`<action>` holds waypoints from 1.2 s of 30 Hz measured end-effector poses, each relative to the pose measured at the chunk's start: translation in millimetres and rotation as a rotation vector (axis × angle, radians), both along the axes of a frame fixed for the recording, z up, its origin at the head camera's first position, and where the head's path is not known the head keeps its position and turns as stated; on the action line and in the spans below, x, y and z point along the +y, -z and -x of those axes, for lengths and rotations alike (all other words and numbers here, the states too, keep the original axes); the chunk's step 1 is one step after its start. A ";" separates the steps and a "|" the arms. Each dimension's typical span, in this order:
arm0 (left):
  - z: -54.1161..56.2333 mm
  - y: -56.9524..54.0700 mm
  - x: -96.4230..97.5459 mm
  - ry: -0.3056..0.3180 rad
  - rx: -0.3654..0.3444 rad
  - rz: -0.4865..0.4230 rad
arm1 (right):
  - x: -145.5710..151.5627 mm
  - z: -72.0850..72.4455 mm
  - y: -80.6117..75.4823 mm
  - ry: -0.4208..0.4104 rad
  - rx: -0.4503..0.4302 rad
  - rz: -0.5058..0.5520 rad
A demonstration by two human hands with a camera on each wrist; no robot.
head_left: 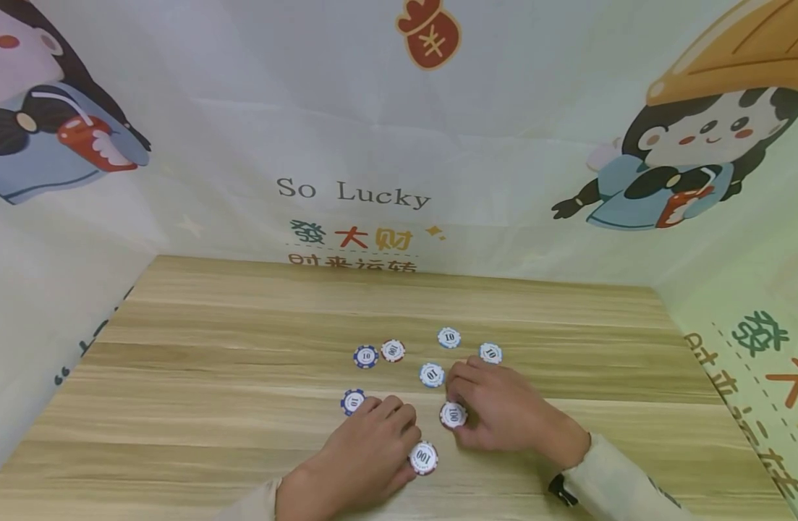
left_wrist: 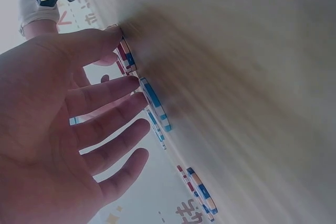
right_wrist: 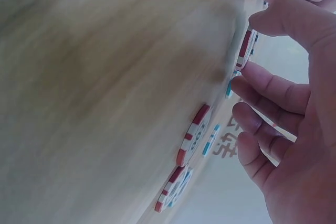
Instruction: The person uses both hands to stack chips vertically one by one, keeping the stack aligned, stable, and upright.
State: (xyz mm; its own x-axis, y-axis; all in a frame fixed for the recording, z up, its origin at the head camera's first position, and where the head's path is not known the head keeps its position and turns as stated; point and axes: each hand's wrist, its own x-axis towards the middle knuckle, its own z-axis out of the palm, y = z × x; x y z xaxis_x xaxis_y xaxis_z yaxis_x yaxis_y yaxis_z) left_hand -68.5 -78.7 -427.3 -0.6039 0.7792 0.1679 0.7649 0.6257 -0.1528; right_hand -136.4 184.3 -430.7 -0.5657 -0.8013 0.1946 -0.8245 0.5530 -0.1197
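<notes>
My left hand [head_left: 372,450] pinches a white-faced, red-edged poker chip [head_left: 423,457] marked 100 between thumb and fingers, low over the wooden table. Just right of it, my right hand [head_left: 499,405] grips another chip [head_left: 453,414] marked 100 by its rim. From the right wrist, the thumb and index finger [right_wrist: 270,82] are at opposite edges of that red-edged chip [right_wrist: 245,48]. A blue-edged chip [head_left: 353,401] lies partly hidden behind my left knuckles. In the left wrist view, a blue-edged chip [left_wrist: 155,103] stands just beyond the index and middle fingertips.
Farther back lie a blue chip [head_left: 365,356], a red-edged chip [head_left: 393,351] and light blue chips, one [head_left: 432,375] close to my right fingers. Red-edged chips [right_wrist: 194,135] show beside the right hand. Printed cloth walls [head_left: 372,145] enclose the table [head_left: 210,347].
</notes>
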 end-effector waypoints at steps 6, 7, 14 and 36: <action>-1.0 1.0 -1.1 0.002 0.016 -0.023 | -3.6 -5.1 -2.4 -0.019 0.018 0.010; -1.2 1.0 -1.4 0.002 0.017 -0.024 | -4.5 -6.2 -3.2 -0.023 0.020 0.010; -2.0 -1.5 -2.8 -0.012 -0.021 0.009 | -11.3 -12.6 -6.0 -0.064 0.043 0.007; -3.9 -2.8 -7.4 -0.029 -0.044 0.037 | -30.0 -31.5 -1.4 -0.156 0.074 0.013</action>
